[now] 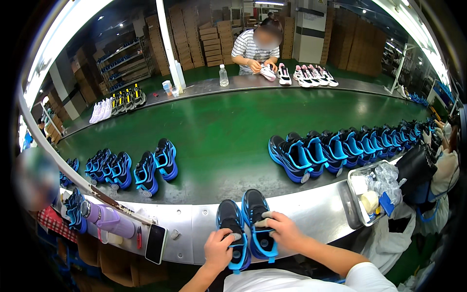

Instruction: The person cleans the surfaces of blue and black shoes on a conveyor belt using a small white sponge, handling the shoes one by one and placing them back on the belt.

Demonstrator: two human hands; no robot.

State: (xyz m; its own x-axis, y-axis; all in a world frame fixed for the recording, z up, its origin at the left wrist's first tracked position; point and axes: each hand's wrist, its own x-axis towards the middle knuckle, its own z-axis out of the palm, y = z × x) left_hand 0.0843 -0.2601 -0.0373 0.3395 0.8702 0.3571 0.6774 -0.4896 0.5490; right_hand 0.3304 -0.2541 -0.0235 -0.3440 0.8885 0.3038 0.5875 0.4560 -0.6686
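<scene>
Two black and blue sneakers stand side by side on the metal ledge in front of me, toes pointing away. At the left sneaker (230, 214), my left hand (219, 249) is closed, its fingers curled in over the side near the tongue. My right hand (284, 230) reaches in from the right and grips the right sneaker (254, 200) around its tongue and laces. Pale coverings show on some fingertips of both hands. The exact grip inside the shoe openings is partly hidden by the fingers.
A green conveyor belt (214, 131) carries a long row of matching sneakers (335, 148) at right and several more (145, 173) at left. On the ledge lie a phone (155, 243), a purple tumbler (116, 225) and a plastic tray (357, 194). Across the belt, a person (243, 46) handles a shoe.
</scene>
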